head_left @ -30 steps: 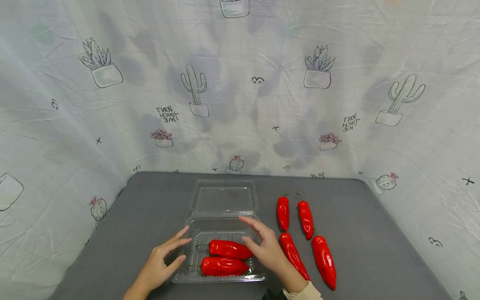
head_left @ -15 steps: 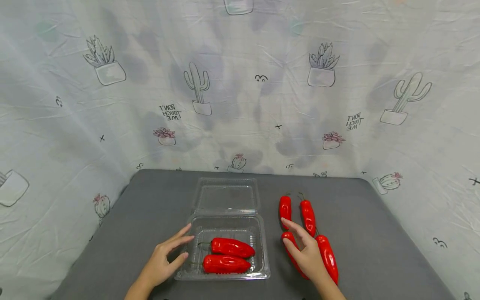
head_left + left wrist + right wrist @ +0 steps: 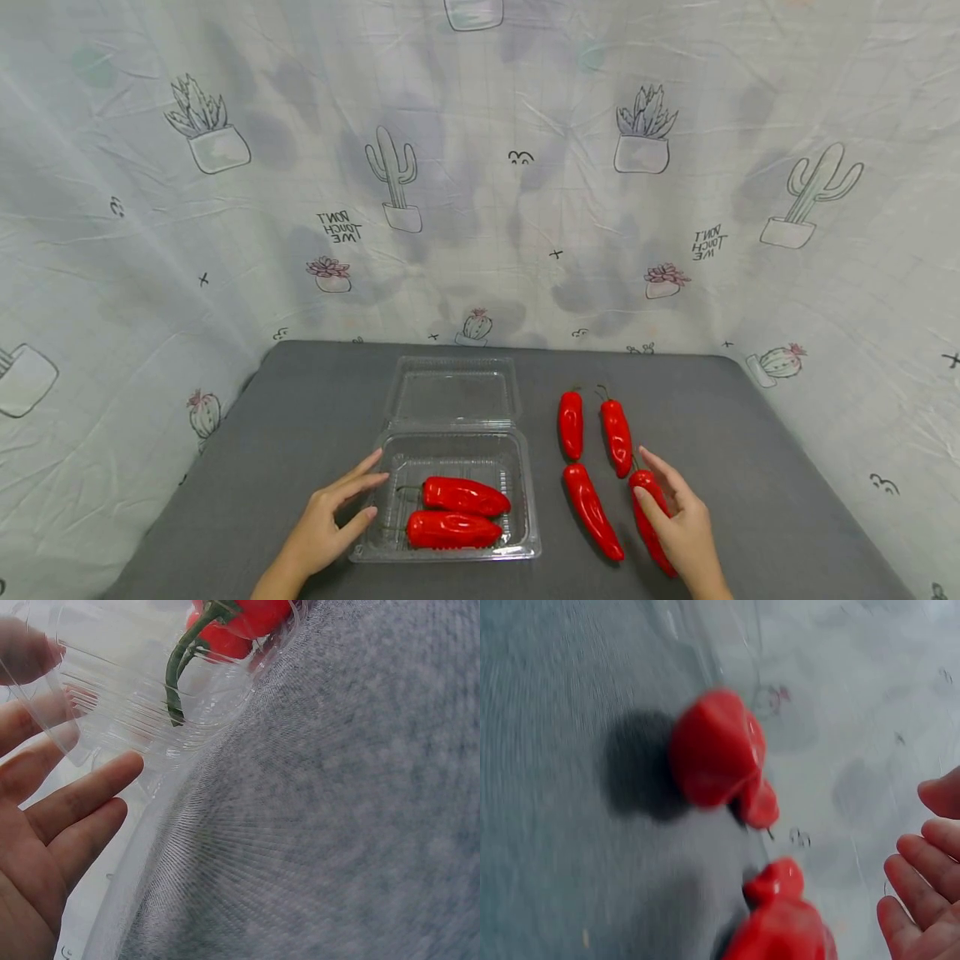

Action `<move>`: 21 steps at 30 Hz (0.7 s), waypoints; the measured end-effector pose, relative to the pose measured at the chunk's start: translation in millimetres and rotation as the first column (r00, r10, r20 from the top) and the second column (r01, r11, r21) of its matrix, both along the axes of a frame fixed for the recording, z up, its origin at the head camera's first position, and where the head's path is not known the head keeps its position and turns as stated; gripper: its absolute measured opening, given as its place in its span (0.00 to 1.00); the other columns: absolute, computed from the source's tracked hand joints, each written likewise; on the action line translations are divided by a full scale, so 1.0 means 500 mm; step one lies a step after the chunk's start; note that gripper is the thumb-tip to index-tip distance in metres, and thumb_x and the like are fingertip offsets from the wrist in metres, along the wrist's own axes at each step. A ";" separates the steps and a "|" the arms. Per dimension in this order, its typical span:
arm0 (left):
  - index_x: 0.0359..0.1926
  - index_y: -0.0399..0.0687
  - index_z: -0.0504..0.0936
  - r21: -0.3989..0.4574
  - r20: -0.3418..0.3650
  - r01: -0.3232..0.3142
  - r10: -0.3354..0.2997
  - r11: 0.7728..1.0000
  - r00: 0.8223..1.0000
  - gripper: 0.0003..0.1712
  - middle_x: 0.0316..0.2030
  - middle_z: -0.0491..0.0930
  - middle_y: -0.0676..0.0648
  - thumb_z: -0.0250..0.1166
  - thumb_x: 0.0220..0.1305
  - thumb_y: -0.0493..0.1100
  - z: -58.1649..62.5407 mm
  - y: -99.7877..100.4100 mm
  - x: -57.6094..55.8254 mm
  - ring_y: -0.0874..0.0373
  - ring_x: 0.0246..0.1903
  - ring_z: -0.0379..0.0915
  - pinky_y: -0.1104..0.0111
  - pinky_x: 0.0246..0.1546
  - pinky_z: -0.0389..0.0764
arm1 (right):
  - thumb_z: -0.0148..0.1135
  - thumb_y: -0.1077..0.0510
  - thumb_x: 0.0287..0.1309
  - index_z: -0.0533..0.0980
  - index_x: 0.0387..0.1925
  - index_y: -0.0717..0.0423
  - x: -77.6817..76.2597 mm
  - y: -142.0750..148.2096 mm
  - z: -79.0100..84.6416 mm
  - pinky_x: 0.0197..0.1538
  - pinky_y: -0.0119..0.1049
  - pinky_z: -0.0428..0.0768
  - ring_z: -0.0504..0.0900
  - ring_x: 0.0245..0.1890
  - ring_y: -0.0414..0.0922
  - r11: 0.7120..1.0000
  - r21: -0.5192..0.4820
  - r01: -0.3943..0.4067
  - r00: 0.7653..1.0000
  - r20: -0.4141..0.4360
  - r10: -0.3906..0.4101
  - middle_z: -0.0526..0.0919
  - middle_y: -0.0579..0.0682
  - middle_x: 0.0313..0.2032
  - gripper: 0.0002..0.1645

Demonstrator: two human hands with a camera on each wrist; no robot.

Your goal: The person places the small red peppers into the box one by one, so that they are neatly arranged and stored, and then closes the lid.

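Reaching over a red pepper on the counter, the right hand shows a spread grip in the head view; a second ago it was above the container, where two peppers still lie. In the left wrist view, the left hand stays spread beside the container's wall. In the right wrist view, the right grip looks extended, near blurred loose peppers.

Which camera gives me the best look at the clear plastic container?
The head view: it shows the clear plastic container nearly whole, lid open, with two red peppers inside. The left wrist view shows only part of its side, close up; the right wrist view, just a blurred clear edge.
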State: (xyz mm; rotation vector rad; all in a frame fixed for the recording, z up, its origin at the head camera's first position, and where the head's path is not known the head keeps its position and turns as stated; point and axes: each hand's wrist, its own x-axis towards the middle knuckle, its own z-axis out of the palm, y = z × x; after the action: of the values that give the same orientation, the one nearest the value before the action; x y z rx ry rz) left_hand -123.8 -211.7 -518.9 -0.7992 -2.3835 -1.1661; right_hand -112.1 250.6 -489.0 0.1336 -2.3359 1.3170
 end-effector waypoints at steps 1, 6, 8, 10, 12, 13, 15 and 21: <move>0.54 0.42 0.79 -0.001 -0.007 -0.002 0.002 1.000 1.000 0.25 0.63 0.69 0.36 0.67 0.53 0.30 0.000 0.001 0.000 0.59 0.61 0.67 0.71 0.48 0.77 | 0.65 0.66 0.55 0.71 0.60 0.57 0.001 0.006 -0.001 0.54 0.12 0.66 0.68 0.55 0.19 1.000 0.008 0.014 1.000 0.013 -0.014 0.77 0.59 0.56 0.29; 0.54 0.42 0.79 -0.007 -0.004 0.000 0.000 1.000 1.000 0.24 0.64 0.68 0.37 0.67 0.54 0.31 0.005 0.003 0.000 0.59 0.61 0.67 0.69 0.48 0.78 | 0.66 0.63 0.55 0.72 0.60 0.58 0.007 0.030 -0.012 0.52 0.07 0.61 0.64 0.53 0.12 0.994 0.086 0.064 0.997 0.041 -0.068 0.78 0.56 0.55 0.29; 0.55 0.42 0.78 -0.013 0.007 0.003 -0.003 1.000 1.000 0.24 0.64 0.68 0.38 0.66 0.55 0.31 0.008 0.005 0.001 0.60 0.61 0.66 0.68 0.47 0.79 | 0.67 0.61 0.54 0.72 0.60 0.58 0.008 0.037 -0.015 0.51 0.06 0.59 0.61 0.52 0.09 0.989 0.117 0.085 0.994 0.053 -0.092 0.78 0.57 0.55 0.30; 0.55 0.42 0.78 -0.014 0.014 0.005 -0.005 1.000 1.000 0.24 0.65 0.68 0.38 0.66 0.55 0.32 0.010 0.007 0.002 0.60 0.61 0.66 0.66 0.47 0.79 | 0.68 0.57 0.55 0.71 0.60 0.58 0.008 0.043 -0.017 0.49 0.04 0.56 0.62 0.54 0.12 0.981 0.163 0.105 0.989 0.088 -0.120 0.78 0.59 0.56 0.31; 0.55 0.41 0.78 -0.015 0.030 0.006 -0.006 1.000 1.000 0.23 0.65 0.67 0.38 0.66 0.56 0.32 0.011 0.006 0.003 0.61 0.62 0.65 0.67 0.48 0.79 | 0.67 0.53 0.55 0.70 0.61 0.59 0.009 0.048 -0.017 0.47 0.03 0.54 0.69 0.59 0.25 0.973 0.203 0.106 0.980 0.145 -0.137 0.76 0.62 0.57 0.33; 0.55 0.41 0.78 -0.012 0.033 0.007 -0.006 1.000 0.999 0.23 0.65 0.67 0.38 0.65 0.56 0.32 0.011 0.006 0.003 0.61 0.62 0.65 0.67 0.49 0.78 | 0.66 0.52 0.56 0.69 0.62 0.60 0.009 0.050 -0.017 0.49 0.07 0.61 0.71 0.61 0.34 0.970 0.223 0.098 0.975 0.174 -0.138 0.75 0.64 0.58 0.34; 0.55 0.41 0.78 -0.005 0.023 0.009 -0.009 1.000 1.000 0.23 0.64 0.68 0.37 0.66 0.56 0.31 0.010 0.005 0.004 0.61 0.62 0.65 0.68 0.49 0.78 | 0.65 0.49 0.57 0.68 0.63 0.62 0.010 0.052 -0.019 0.53 0.20 0.72 0.73 0.60 0.53 0.964 0.256 0.073 0.964 0.231 -0.134 0.74 0.65 0.59 0.36; 0.55 0.42 0.78 0.000 -0.002 0.013 -0.013 1.000 1.000 0.24 0.64 0.68 0.37 0.67 0.54 0.30 0.009 0.003 0.005 0.60 0.61 0.66 0.70 0.48 0.78 | 0.64 0.49 0.58 0.64 0.66 0.63 0.010 0.051 -0.028 0.45 0.47 0.79 0.75 0.53 0.59 0.950 0.312 0.007 0.944 0.312 -0.109 0.72 0.66 0.60 0.39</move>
State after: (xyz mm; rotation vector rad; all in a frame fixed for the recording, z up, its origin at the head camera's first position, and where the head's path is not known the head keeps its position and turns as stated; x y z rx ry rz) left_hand -121.5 -210.3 -514.3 -0.8162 -2.3797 -1.1701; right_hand -107.0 276.0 -502.9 -0.0649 -2.7938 0.9970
